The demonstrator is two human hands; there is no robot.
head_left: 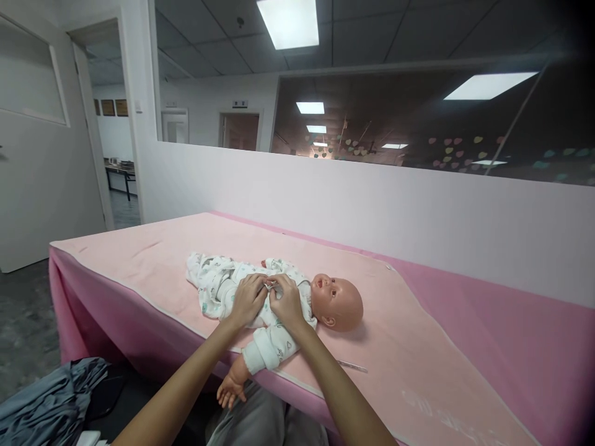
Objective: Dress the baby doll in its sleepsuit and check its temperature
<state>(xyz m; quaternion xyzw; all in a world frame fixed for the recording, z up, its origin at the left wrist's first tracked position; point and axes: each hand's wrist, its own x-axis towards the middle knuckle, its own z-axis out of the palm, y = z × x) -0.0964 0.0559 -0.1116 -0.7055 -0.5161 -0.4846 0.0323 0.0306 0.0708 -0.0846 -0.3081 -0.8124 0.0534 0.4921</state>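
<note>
A baby doll (337,303) lies on its back on a pink-covered table (437,347), head to the right. It wears a white patterned sleepsuit (218,282). One doll arm (237,381) hangs over the table's near edge. My left hand (248,299) and my right hand (287,301) rest on the doll's chest, side by side. The fingers of both pinch the sleepsuit's front at its closure (269,285).
A pale pink towel (153,254) covers the tabletop under the doll. A thin stick-like object (352,366) lies near the front edge. Grey cloth (51,402) is heaped at lower left. A white wall with a window stands behind; a doorway (111,148) opens at left.
</note>
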